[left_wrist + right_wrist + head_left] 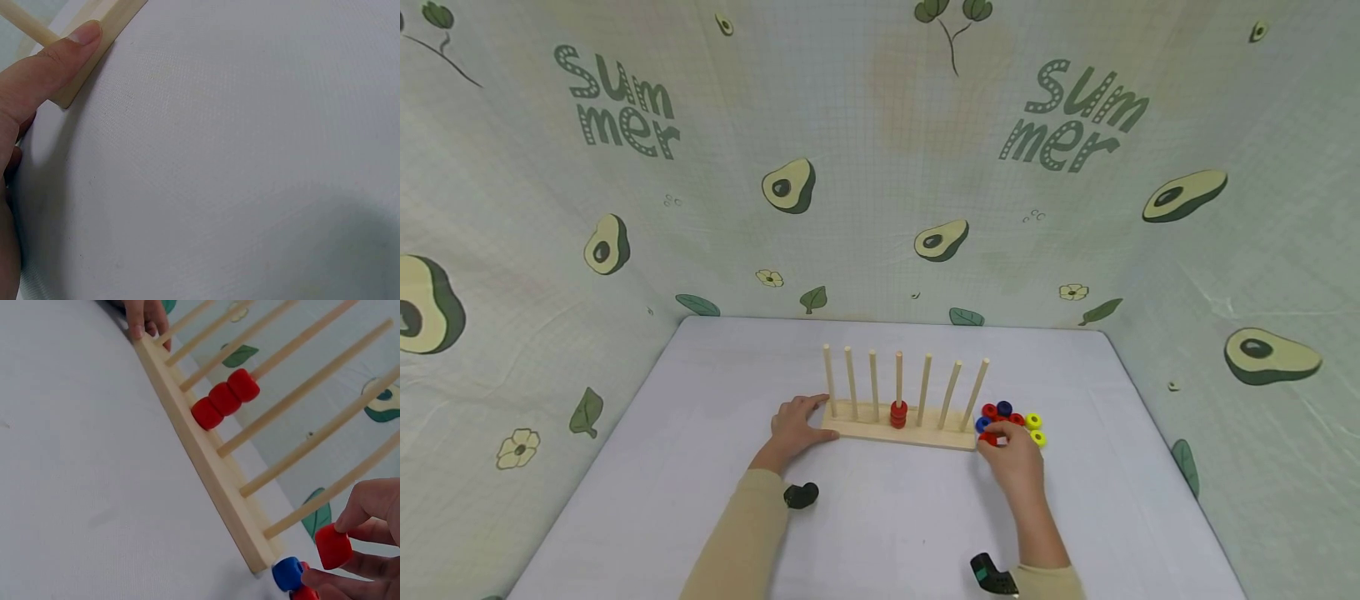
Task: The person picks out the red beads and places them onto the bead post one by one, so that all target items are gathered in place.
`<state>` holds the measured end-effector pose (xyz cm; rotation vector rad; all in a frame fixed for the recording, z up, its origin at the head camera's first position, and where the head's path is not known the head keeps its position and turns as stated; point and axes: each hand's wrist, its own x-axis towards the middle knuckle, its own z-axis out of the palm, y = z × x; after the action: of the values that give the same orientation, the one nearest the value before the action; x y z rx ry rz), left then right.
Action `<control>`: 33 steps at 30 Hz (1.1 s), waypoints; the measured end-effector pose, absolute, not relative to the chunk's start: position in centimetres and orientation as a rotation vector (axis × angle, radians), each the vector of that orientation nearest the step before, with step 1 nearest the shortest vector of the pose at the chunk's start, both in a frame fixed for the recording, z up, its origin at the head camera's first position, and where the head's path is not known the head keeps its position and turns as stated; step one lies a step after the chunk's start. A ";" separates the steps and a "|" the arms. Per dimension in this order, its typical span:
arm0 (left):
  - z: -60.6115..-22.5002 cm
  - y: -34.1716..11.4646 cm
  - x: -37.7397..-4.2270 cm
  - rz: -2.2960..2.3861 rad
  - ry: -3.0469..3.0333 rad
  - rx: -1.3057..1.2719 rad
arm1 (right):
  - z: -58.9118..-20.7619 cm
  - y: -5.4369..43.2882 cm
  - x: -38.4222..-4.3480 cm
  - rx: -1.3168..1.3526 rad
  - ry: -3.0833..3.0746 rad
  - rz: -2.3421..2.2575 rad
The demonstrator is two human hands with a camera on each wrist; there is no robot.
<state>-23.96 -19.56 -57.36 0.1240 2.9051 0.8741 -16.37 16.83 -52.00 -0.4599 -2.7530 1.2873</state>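
Observation:
A pale wooden peg board [868,430] with several upright pegs stands on the table. Three red beads [225,398] are stacked on its middle peg, the lowest at the base. My left hand [793,427] grips the board's left end, thumb [65,53] along the front and fingers round behind. Just past the opposite end, my right hand [1021,462] pinches a red bead [334,546] between thumb and fingers. Right beside these fingers lies a blue bead [287,574], with red ones partly hidden behind the hand.
Beyond my right hand is a loose cluster with another blue bead [1004,408], several red beads and yellow beads [1033,420]. A white cloth covers the table [880,517]. Printed curtains [865,108] rise at the back and both sides.

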 end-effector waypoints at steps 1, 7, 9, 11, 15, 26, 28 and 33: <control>-57.4 -19.5 -24.0 0.875 2.905 0.126 | -51.9 16.7 -16.4 -0.454 -2.748 1.298; -57.3 -19.5 -24.0 0.877 2.910 0.121 | -51.4 15.8 -16.5 -0.382 -2.701 1.358; -57.3 -19.5 -24.0 0.876 2.910 0.118 | -51.3 15.5 -16.5 -0.369 -2.694 1.371; -57.4 -19.5 -24.0 0.876 2.908 0.118 | -51.1 15.2 -16.5 -0.359 -2.693 1.384; -57.5 -19.4 -24.0 0.877 2.906 0.125 | -50.4 14.6 -16.4 -0.342 -2.709 1.375; -57.7 -19.6 -24.1 0.886 2.914 0.139 | -48.4 13.2 -16.0 -0.271 -2.639 1.401; -57.6 -19.5 -23.9 0.904 2.918 0.145 | -48.0 13.1 -16.0 -0.252 -2.615 1.423; -57.3 -19.5 -23.6 0.899 2.945 0.165 | -47.2 12.7 -16.0 -0.206 -2.553 1.489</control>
<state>-23.61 -19.45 -57.26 0.1652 2.9455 0.8991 -16.03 12.71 -47.24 -0.2058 -2.5526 1.4895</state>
